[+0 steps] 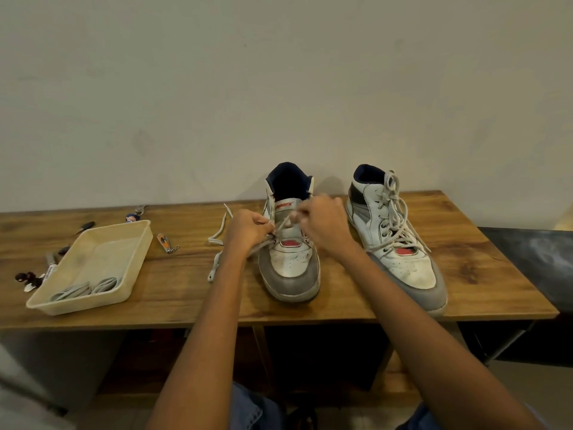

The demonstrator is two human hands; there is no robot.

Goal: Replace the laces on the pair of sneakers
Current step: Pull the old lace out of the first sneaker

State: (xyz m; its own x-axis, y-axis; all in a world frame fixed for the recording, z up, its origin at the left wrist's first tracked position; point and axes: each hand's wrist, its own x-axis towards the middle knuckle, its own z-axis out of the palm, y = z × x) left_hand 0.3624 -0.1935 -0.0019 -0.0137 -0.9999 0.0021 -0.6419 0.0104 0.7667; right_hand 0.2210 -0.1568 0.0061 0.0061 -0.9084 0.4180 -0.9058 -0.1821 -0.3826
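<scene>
Two white-and-grey high-top sneakers stand on the wooden table (pixel 403 305), toes toward me. The left sneaker (pixel 291 274) has its lace (pixel 217 234) mostly pulled out, the loose end trailing onto the table to its left. My left hand (pixel 248 228) pinches the lace at the sneaker's left eyelets. My right hand (pixel 325 225) pinches another stretch of the same lace above the tongue. The right sneaker (pixel 400 243) is fully laced with a pale lace and nothing touches it.
A cream plastic tray (pixel 93 243) at the table's left holds coiled grey laces (pixel 86 288). Around it lie a nail clipper (pixel 165 242), a keychain (pixel 135 215), pens and small dark items. A dark surface (pixel 533 259) adjoins the table on the right. A wall rises behind.
</scene>
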